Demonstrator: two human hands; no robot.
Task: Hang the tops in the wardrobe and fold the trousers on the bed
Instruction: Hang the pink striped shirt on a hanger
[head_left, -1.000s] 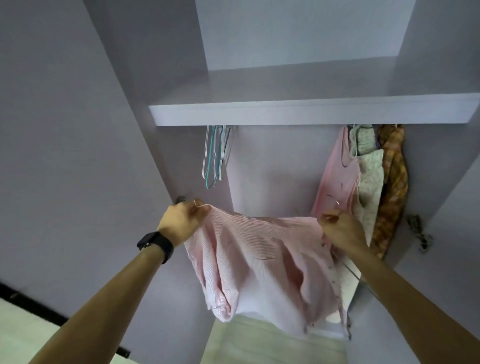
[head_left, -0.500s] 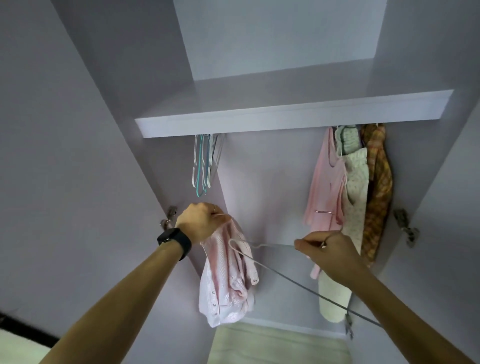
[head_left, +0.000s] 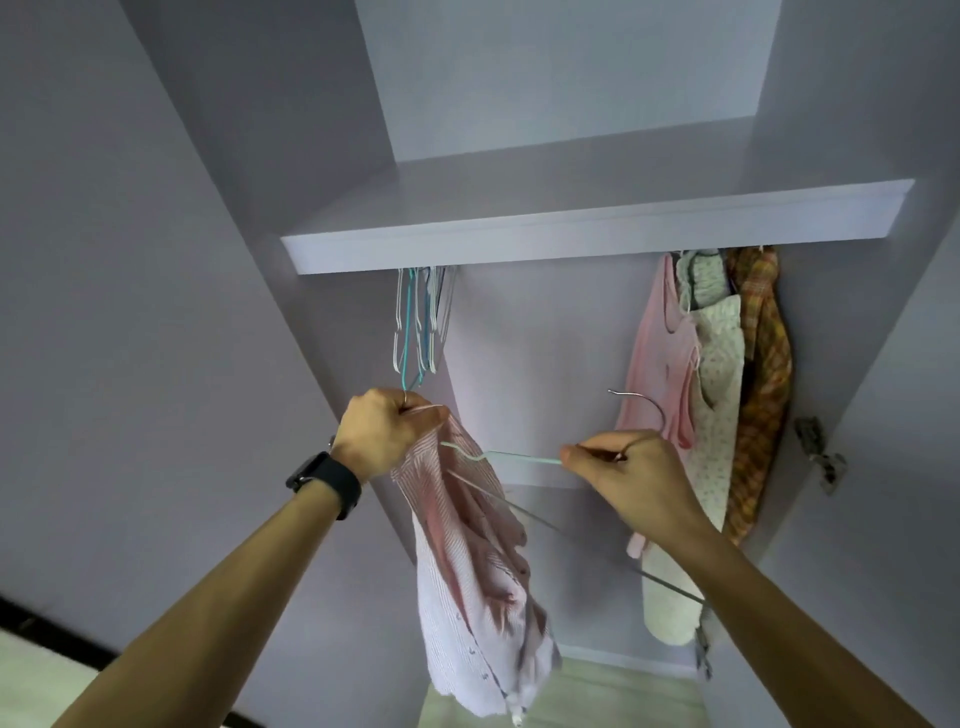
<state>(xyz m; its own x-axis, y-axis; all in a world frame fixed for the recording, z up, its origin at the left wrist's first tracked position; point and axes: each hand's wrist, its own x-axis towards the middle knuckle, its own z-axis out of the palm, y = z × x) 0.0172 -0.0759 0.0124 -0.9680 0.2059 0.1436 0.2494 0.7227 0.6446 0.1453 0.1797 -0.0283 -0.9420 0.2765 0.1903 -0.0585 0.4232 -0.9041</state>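
Left hand (head_left: 387, 434) grips shirt (head_left: 467, 561), right hand (head_left: 631, 480) hanger (head_left: 511, 456)

the light is soft and rather dim, with a cool violet tint all over the wardrobe (head_left: 545, 364). the front edge of the shelf (head_left: 571, 239) is brightest, and under it lies gentle shade. the lower left corner is washed out. straight lines lean outward near the frame edges.

The pink striped shirt (head_left: 467, 561) is held bunched, hanging limp; the wire hanger (head_left: 522, 457) is held at its 3 o'clock.
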